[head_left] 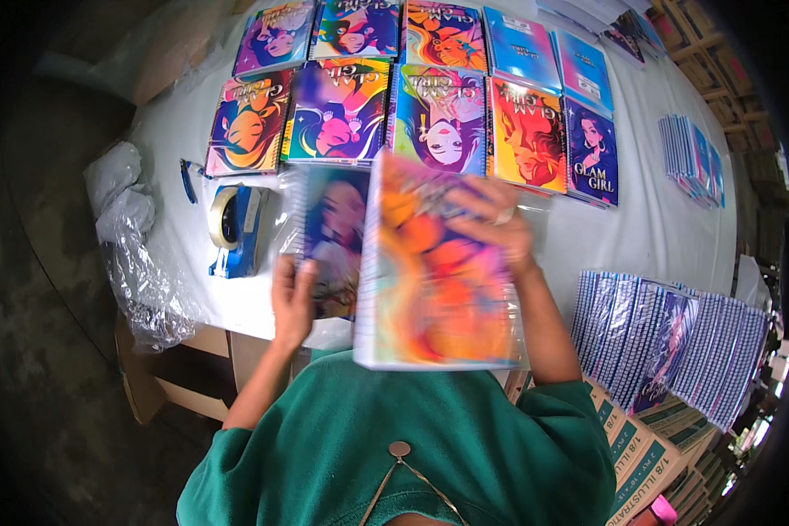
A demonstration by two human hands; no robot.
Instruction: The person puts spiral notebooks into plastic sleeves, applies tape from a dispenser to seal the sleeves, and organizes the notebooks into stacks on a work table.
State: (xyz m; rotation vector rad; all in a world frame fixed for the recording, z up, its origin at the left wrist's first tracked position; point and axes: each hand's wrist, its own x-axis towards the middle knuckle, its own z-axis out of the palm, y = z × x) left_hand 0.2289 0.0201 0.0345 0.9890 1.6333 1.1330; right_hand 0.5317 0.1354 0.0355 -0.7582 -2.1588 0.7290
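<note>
At far left, crumpled clear plastic (136,241) is slumping over the edge of a white-covered table (175,149), near a blue tape dispenser (247,232) that could catch any film dragged across it. The person's left hand (293,302) is meeting the lower left edge of a dark-blue spiral notebook (340,223), whose coil could be snagging the clear film beside it; blur is hiding whether thumb and fingers are gripping. An orange-covered spiral notebook (438,280) is overlapping it at centre, jutting past the table's near edge, and could slip toward the person's green shirt (394,403), since the right hand (501,223) is holding its glossy cover from one side, fingers spreading. Beyond, a red-orange notebook (529,140) is lying where a swung corner could knock it askew; at far right, bundled notebooks (618,324) are standing where a bumping elbow could topple them
</note>
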